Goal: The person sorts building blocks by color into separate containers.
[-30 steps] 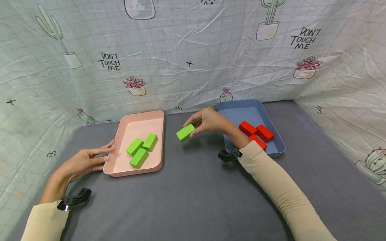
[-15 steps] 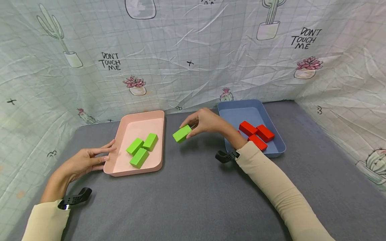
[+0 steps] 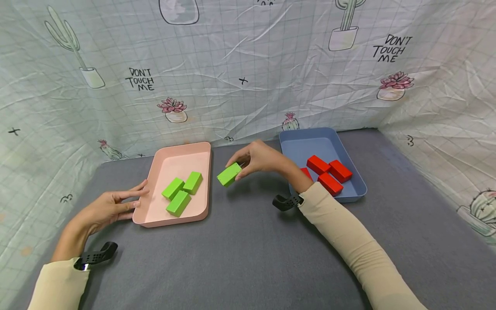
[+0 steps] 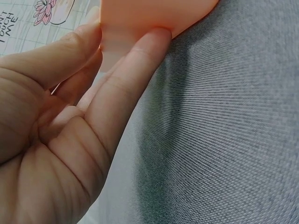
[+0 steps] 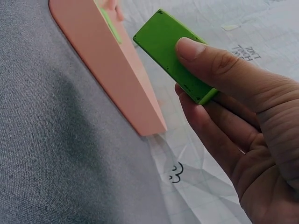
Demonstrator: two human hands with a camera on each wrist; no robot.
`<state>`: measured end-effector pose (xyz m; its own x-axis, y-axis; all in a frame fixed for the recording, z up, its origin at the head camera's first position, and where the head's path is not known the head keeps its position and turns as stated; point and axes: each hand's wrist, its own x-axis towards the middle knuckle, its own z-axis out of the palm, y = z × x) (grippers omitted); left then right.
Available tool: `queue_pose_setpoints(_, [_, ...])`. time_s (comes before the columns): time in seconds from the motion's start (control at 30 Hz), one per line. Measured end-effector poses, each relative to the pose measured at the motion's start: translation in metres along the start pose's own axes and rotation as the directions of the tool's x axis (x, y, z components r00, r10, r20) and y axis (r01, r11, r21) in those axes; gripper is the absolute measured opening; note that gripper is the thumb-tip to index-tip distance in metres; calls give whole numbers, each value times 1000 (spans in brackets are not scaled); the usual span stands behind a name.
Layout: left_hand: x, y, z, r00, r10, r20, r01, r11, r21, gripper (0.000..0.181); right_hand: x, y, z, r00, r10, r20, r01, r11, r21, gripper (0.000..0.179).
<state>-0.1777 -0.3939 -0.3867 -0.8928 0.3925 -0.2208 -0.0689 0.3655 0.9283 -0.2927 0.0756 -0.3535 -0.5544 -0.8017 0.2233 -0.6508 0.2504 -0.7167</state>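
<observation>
My right hand [image 3: 265, 159] pinches a green rectangular block [image 3: 228, 174] above the table, just right of the pink tray [image 3: 182, 158]. In the right wrist view the thumb lies on the broad face of that green block [image 5: 170, 51], with fingers behind it. At the pink tray's left side, my left hand [image 3: 104, 211] grips the rim. The left wrist view has its fingertips against the pink tray wall [image 4: 135, 18]. Inside the pink tray lie 3 green blocks [image 3: 179, 203], close together.
A blue tray [image 3: 302, 140] stands at the back right, under the right forearm. It holds several red blocks [image 3: 330, 184], one partly hidden by the arm. Grey cloth [image 3: 232, 258] covers the table; a printed curtain [image 3: 248, 64] hangs behind.
My right hand has carried the green block slightly left and nearer, toward the pink tray. Another red block has come into sight behind the right wrist. The left hand stays in place.
</observation>
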Motion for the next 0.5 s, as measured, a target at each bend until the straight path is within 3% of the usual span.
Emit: queue_pose_setpoints(0.5, [0, 1, 0, 1000, -19, -5, 19, 1000, -1, 56, 7, -7, 8, 1000, -22, 6, 23, 999, -33, 40])
